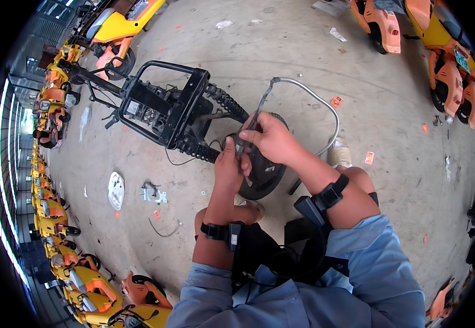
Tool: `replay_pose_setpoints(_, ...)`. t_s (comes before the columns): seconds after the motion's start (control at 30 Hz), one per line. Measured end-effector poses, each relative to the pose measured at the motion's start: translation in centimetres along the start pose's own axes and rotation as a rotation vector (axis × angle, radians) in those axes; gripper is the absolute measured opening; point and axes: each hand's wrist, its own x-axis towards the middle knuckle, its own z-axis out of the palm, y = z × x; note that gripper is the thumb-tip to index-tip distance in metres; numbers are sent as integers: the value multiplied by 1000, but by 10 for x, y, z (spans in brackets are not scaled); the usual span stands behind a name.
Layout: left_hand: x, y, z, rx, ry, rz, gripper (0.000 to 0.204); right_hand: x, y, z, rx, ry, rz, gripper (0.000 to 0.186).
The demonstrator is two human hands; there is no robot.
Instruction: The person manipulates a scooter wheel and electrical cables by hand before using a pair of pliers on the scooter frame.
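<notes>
Both hands meet above the rear wheel (263, 186) of a stripped black scooter frame (163, 104). My right hand (273, 139) is closed on the black part of a cable (329, 106) whose silver, ribbed section loops out to the right. Right beside it, my left hand (229, 169) is closed, thumb up, at the cable's near end. The fingers hide most of what lies between them, so I cannot make out whether the left one grips the cable itself or a small fitting. A black end piece (295, 187) shows below the loop.
Coiled shock absorbers (226, 101) flank the wheel. On the concrete floor lie a white oval part (116, 191), metal brackets (152, 193), a thin cable (163, 229) and litter. Yellow and orange scooters (51, 210) line the left; others (445, 76) stand at far right.
</notes>
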Motion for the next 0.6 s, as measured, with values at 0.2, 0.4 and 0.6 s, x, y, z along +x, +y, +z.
replay_pose_setpoints(0.2, -14, -4, -10, 36, 74, 46, 51, 5, 0, 11, -76, -15, 81, 26)
replay_pose_setpoints(0.4, -24, -11, -14, 70, 169, 196, 31, 11, 29, 21, -182, 68, 169, 46)
replay_pose_setpoints(0.6, -23, -25, 0, 218, 230, 503, 22, 2, 18, 14, 80, 58, 245, 41)
